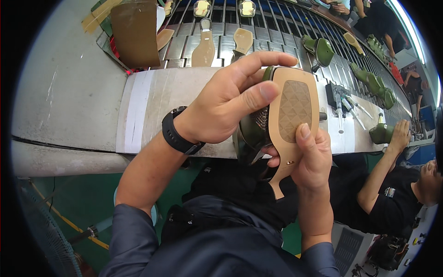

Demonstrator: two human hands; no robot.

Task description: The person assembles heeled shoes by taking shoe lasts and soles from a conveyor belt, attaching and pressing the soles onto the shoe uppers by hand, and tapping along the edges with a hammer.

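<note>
A green shoe (251,135) is held up in front of me over the near edge of the bench. Along it lies a tan outsole (276,124) with a darker diamond-patterned patch on its forepart; its narrow tail points down toward me. My left hand (230,99) is closed at the toe end, thumb on the sole's edge and fingers reaching over the top. Lower down, my right hand (313,159) is closed round the sole's waist, with its thumb pressed on the tan face. Its other fingers are partly hidden behind the sole.
Beyond the bench (180,87) runs a slatted metal conveyor (177,51) bearing loose tan soles (203,48) and green shoes (323,51). Right of my hands sit a black block (337,96) and slim tools (353,108). At right, a co-worker's hand (400,135) holds another green shoe (380,133).
</note>
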